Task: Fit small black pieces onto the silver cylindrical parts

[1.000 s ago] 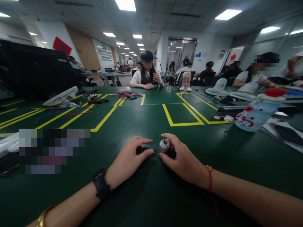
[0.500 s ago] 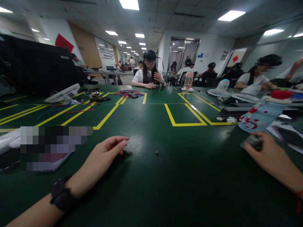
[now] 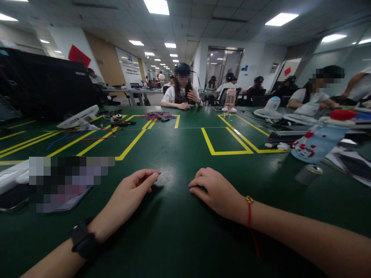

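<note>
Since half a second ago the right hand point(image 3: 216, 191) has come back from the far right of the surface point(image 3: 179, 231) to its middle, leaving the small metal cylinder point(image 3: 308, 173) lying on its side near the blue bottle point(image 3: 317, 143). The tiny dark part seen earlier on the bare green top is no longer visible; the right hand now covers that spot, fingers curled downward with the tips on the surface. Whether anything is pinched under them cannot be told. The left hand point(image 3: 127, 199) has barely shifted: it rests palm down and loosely open, fingers extended toward the right hand, holding nothing. The two hands lie near each other but apart.

The left wrist carries a black watch point(image 3: 82, 239); the right wrist carries a red cord bracelet point(image 3: 249, 210).

The metal cylinder rests well to the right of the right hand, untouched, just in front of the blue bottle, which lies tilted. To the left of the left hand sits a blurred flat object point(image 3: 66, 183). Yellow tape lines point(image 3: 226, 152) mark out boxes on the surface beyond the hands. Farther off, a white fan point(image 3: 77, 117) lies on the left, with a bundle of coloured wires point(image 3: 158, 116) near the middle. A person point(image 3: 181, 94) sits at the far edge, with others seated at the right.
</note>
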### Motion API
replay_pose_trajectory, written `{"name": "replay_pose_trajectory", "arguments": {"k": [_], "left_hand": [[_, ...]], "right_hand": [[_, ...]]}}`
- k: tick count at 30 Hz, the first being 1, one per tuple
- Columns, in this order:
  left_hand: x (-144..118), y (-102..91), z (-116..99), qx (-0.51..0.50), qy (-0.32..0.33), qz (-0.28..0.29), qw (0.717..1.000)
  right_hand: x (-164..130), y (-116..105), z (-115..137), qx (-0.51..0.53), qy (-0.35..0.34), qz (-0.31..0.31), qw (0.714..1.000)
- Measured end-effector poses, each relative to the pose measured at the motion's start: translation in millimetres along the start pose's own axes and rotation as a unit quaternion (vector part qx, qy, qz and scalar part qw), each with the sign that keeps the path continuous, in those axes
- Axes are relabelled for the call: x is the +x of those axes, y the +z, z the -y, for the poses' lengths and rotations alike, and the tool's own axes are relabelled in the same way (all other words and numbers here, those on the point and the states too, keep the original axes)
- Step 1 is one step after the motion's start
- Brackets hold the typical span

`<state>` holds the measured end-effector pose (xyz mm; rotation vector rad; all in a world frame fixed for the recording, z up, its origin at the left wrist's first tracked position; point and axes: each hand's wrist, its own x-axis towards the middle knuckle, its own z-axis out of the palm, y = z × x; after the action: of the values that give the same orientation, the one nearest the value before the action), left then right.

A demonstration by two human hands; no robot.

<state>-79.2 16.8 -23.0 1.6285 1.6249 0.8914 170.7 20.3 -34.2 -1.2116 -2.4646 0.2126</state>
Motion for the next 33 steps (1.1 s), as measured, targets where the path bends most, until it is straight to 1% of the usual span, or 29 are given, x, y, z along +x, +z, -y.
{"name": "replay_pose_trajectory", "arguments": {"k": [2,3,5,6,7,8,9,10,12,13,14,15,17,21,23,25,28,31,33], "left_hand": [[0,-0.1,0,0.005,0.003,-0.003,1.0],[0,0.2,0,0.005,0.004,-0.003,1.0],[0,1.4,0,0.006,0.004,0.002,1.0],[0,2.1,-1,0.006,0.004,0.005,1.0],[0,2.9,-2,0.006,0.004,0.006,1.0],[-1,3.6,-2,0.007,0.002,0.008,1.0],[-1,4.1,-3,0.009,0.0,0.01,1.0],[-2,4.5,-4,0.011,-0.003,0.012,1.0],[-3,4.6,-4,0.013,-0.009,0.018,1.0],[-3,4.4,-4,0.014,-0.01,0.022,1.0],[-3,4.0,-4,0.014,-0.008,0.026,1.0],[-3,3.6,-3,0.014,-0.004,0.028,1.0],[-3,2.7,-1,0.012,0.005,0.035,0.999],[-1,2.1,2,0.002,0.004,0.039,0.999],[-1,2.4,3,0.0,0.001,0.034,0.999],[-1,2.7,3,0.0,-0.005,0.034,0.999],[-1,2.5,2,0.004,-0.017,0.036,0.999],[-2,1.6,1,0.003,-0.005,0.036,0.999],[-2,1.2,1,0.003,0.001,0.038,0.999]], "right_hand": [[3,-8,-5,-0.012,0.004,-0.006,1.0],[0,-18,-12,-0.015,0.014,-0.015,1.0],[-16,-44,-32,-0.065,0.059,-0.067,0.994],[-27,-60,-45,-0.104,0.089,-0.104,0.985],[-41,-77,-60,-0.151,0.127,-0.142,0.97],[-56,-94,-77,-0.201,0.174,-0.171,0.949],[-72,-109,-95,-0.245,0.228,-0.187,0.923],[-88,-123,-113,-0.279,0.295,-0.18,0.896],[-117,-143,-146,-0.296,0.428,-0.117,0.846],[-129,-149,-160,-0.289,0.476,-0.082,0.826],[-138,-153,-171,-0.275,0.504,-0.055,0.817],[-144,-155,-178,-0.26,0.518,-0.038,0.814],[-149,-155,-183,-0.249,0.523,-0.03,0.815],[-146,-155,-177,-0.261,0.537,-0.046,0.801],[-146,-156,-177,-0.258,0.54,-0.042,0.8],[-148,-157,-179,-0.248,0.536,-0.038,0.806],[-150,-157,-182,-0.24,0.528,-0.057,0.813],[-151,-157,-180,-0.239,0.537,-0.084,0.805],[-152,-158,-178,-0.24,0.539,-0.091,0.802]]}}
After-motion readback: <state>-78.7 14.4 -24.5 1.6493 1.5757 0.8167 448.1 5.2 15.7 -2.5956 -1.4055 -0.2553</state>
